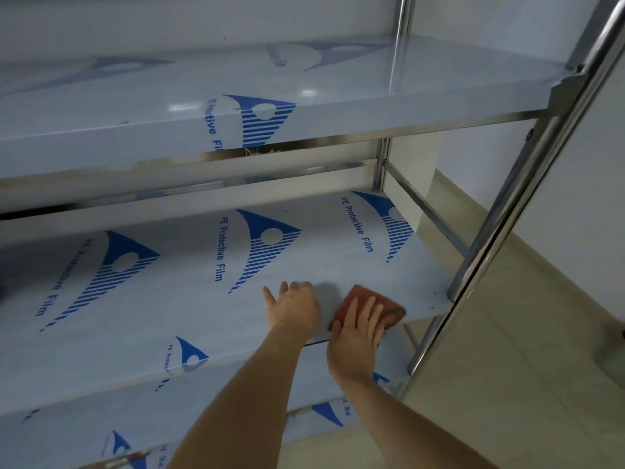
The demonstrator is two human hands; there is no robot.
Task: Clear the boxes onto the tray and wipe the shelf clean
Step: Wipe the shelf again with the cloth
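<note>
A steel shelf (169, 299) covered in blue-printed protective film fills the middle of the head view. A reddish-brown cloth (389, 304) lies flat near its front right corner. My right hand (358, 330) presses on the cloth with straight, spread fingers. My left hand (294, 304) rests flat on the shelf just left of the cloth, fingers straight. No boxes and no tray are in view.
Another film-covered shelf (236, 106) sits above, and a lower one (236, 418) below. Chrome uprights (527, 164) stand at the right corner, with a side rail (426, 204) along the shelf's right end. Beige floor tiles (507, 367) lie to the right.
</note>
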